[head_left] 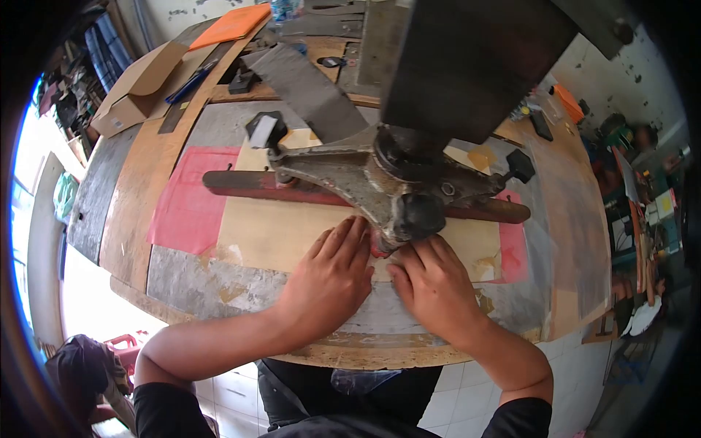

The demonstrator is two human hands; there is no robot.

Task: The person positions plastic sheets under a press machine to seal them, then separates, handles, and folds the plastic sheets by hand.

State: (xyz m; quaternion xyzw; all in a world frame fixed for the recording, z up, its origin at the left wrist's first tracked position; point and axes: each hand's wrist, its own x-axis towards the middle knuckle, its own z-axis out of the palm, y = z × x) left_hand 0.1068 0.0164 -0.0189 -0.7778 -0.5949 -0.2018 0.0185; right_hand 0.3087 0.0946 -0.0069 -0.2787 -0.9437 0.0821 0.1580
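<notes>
Here, both hands point(332, 274) point(434, 281) on beige sheet point(274, 237), fingers fairly close together (tips partly hidden), beneath metal clamp point(343, 171).

We see bright daylight washing out the doorway point(22, 212) on the far left and the floor beside it, while the right side sits dimmer. The wide lens bows the tabletop point(204, 292) and blackens our corners; the hands look slightly soft, and the dark machine head point(475, 66) shows little detail.
</notes>
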